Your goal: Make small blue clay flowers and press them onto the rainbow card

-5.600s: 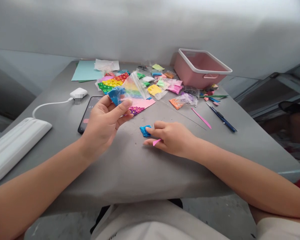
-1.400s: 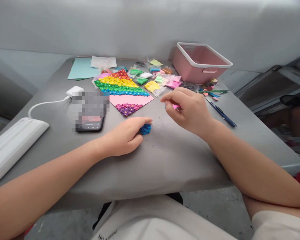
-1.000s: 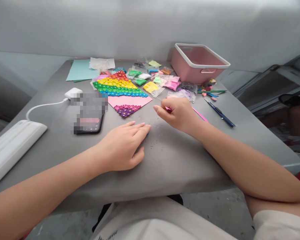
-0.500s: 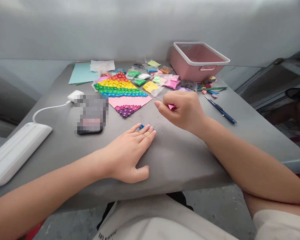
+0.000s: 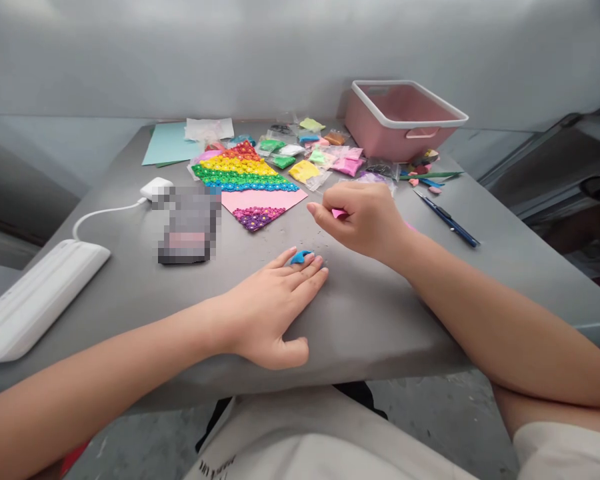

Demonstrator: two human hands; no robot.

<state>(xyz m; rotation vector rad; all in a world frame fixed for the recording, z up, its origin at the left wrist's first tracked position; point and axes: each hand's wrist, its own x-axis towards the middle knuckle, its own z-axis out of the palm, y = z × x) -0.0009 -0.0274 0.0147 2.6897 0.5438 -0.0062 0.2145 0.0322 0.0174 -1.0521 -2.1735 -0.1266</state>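
My left hand (image 5: 275, 310) lies flat on the grey table, fingers stretched out and palm down. Under its fingertips is a small lump of blue clay (image 5: 301, 256), partly covered by them. To the right, my right hand (image 5: 365, 217) is held closed over the table, fingers curled in and thumb forward; what it holds, if anything, is hidden. Bits of something pink (image 5: 339, 213) show behind that hand. Beyond both hands lies a pink card (image 5: 265, 199) with bands of red, yellow, green, blue and purple clay flowers, and a bare pink band between the blue and purple ones.
Several small bags of coloured clay (image 5: 305, 171) lie at the back, beside a pink basket (image 5: 395, 137). A blue craft knife or pen (image 5: 450, 221) is at the right. On the left are a blurred-out phone (image 5: 187, 233), a power strip (image 5: 45, 293) and light blue sheets (image 5: 167, 143).
My left hand has slid slightly right over the table, and more of the blue clay shows beside its fingers. My right hand stays closed in nearly the same place. The view has shifted a little.
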